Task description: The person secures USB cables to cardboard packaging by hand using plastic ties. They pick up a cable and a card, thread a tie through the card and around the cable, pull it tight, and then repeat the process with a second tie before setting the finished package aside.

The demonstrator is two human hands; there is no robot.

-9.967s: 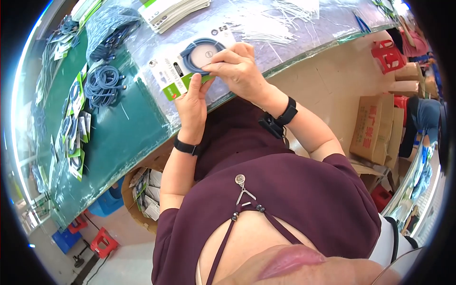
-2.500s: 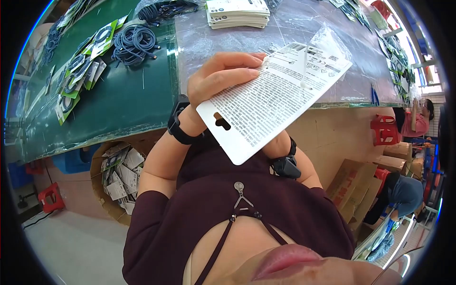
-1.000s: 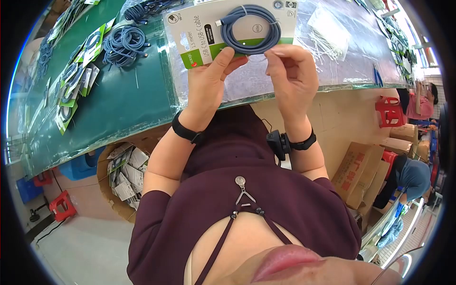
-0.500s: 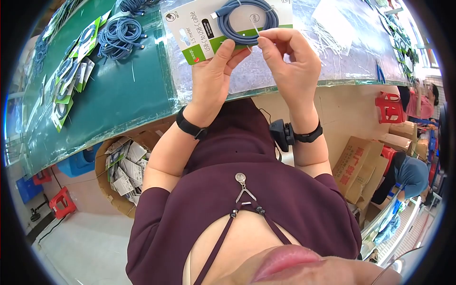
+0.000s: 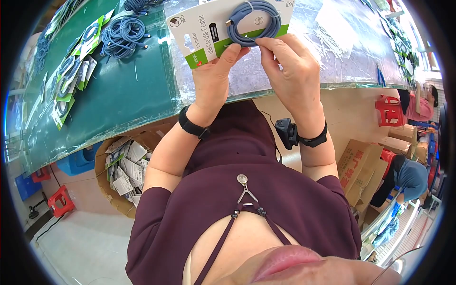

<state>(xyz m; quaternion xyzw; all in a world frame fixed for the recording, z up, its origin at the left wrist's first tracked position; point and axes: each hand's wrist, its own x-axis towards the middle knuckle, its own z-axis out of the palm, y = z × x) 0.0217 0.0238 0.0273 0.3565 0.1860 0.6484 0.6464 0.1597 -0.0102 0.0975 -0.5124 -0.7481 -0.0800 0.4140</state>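
Up at the table, a white and green cardboard card (image 5: 205,35) labelled USB-C to USB-C cable bears a coiled blue USB-C cable (image 5: 232,33). My left hand (image 5: 216,71) grips the card's lower edge, thumb in front by the coil and fingers behind. My right hand (image 5: 293,64) is closed in a pinch at the bottom of the coil; what lies between those fingertips is too small to make out. A white tie circles the coil near its top.
Loose coiled blue cables (image 5: 124,37) and carded cables (image 5: 71,80) lie on the green mat (image 5: 123,90) at left. Thin white ties (image 5: 327,40) are spread at right. A cardboard box of cards (image 5: 111,185) stands below the table. Other people sit at far right.
The card has shifted slightly right and tilted. My right fingertips have moved down to the coil's lower edge; the white tie end they pinched earlier no longer shows.
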